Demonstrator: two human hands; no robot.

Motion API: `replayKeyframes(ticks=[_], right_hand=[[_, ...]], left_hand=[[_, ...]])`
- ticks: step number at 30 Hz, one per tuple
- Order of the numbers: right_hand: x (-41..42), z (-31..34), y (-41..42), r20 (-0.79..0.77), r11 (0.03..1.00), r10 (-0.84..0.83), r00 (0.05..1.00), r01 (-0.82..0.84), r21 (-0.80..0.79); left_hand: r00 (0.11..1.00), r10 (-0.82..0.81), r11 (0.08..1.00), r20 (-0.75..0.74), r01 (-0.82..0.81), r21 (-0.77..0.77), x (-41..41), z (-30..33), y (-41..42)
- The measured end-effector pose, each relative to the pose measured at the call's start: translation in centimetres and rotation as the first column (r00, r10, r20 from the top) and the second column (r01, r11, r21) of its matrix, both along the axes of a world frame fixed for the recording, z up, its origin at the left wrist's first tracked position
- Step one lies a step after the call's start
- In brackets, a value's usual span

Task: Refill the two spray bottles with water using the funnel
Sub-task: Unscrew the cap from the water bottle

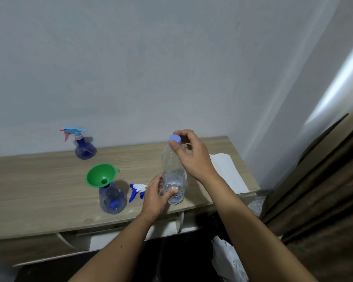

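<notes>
A clear water bottle (174, 176) stands upright on the wooden table (39, 190). My left hand (155, 197) grips its lower part. My right hand (189, 153) pinches the blue cap (175, 138) at its top. To the left stands a blue spray bottle (111, 200) without its head, a green funnel (101, 175) resting in its neck. Its blue and white spray head (137, 191) lies on the table between that bottle and my left hand. A second blue spray bottle (84, 147), with a blue and pink trigger head on, stands at the back left.
White folded paper (227, 174) lies at the table's right end. A grey wall rises behind the table. A brown curtain (324, 190) hangs at the right. A white plastic bag (226, 259) sits on the dark floor below the table's front edge.
</notes>
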State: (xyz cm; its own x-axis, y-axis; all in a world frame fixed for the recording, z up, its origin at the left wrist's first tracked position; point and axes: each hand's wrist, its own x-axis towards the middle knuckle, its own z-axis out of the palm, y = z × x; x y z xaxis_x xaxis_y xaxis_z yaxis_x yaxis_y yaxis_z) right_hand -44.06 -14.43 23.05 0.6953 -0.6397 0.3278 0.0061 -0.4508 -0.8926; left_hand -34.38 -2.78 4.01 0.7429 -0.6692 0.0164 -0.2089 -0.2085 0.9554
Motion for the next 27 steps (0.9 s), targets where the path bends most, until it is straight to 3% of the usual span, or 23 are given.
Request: replayKeyframes(ticks=[4,14,19,27], right_hand=[[0.02,0.00,0.01,0.047,0.995,-0.099,0.994,0.097,0.037],[-0.37,-0.08,-0.46,0.005,0.995,-0.018,1.000,0.019,-0.093],[-0.30,0.42,-0.11,-0.018,1.000,0.001,1.000,-0.001,-0.020],[-0.27,0.24,-0.37,0.001,0.995,0.030,1.000,-0.030,-0.099]], left_hand=[[0.999,-0.032,0.999,-0.015,0.031,-0.017,-0.16,0.46,-0.09],[0.999,-0.019,0.999,-0.050,0.018,-0.030,-0.37,0.67,-0.04],[0.997,-0.014,0.999,-0.073,0.012,-0.031,-0.61,0.80,0.02],[0.997,-0.022,0.999,-0.074,0.019,-0.032,-0.59,0.80,0.03]])
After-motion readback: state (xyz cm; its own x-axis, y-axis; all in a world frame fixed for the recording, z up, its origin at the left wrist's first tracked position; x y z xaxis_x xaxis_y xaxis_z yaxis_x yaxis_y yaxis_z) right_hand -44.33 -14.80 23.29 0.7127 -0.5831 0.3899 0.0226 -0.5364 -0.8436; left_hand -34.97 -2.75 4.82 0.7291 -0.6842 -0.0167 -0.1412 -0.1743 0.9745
